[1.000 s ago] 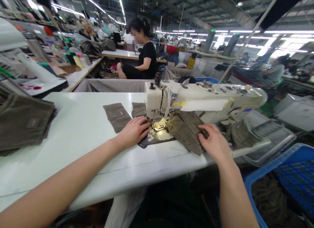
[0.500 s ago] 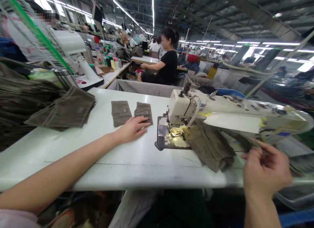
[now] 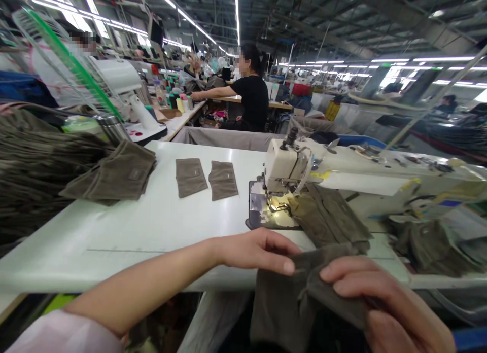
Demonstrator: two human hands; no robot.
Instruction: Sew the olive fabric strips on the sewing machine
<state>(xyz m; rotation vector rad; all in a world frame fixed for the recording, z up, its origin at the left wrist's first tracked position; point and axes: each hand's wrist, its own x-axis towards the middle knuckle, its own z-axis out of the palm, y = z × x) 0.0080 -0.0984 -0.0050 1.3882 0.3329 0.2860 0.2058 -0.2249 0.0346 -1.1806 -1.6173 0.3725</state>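
Both of my hands grip one olive-brown fabric piece (image 3: 289, 302) at the table's front edge. My left hand (image 3: 258, 249) pinches its upper left corner. My right hand (image 3: 384, 302) is closed on its right side. Just beyond them stands a cream sewing machine (image 3: 342, 173), with its lit needle plate (image 3: 266, 213) and more olive fabric (image 3: 327, 216) bunched under its arm. Two small cut fabric pieces (image 3: 207, 178) lie flat on the white table (image 3: 152, 226) to the left of the machine.
A tall stack of olive fabric (image 3: 34, 160) fills the table's left end, with folded pieces (image 3: 117, 173) beside it. More olive cloth (image 3: 429, 241) lies at the right. A person in black (image 3: 249, 97) sits at a bench behind. A green-rimmed fan guard (image 3: 64, 59) stands at far left.
My left hand left the small cut pieces and came back to the front edge. My right hand pulled an olive piece down from the right, and both hands now hold it.
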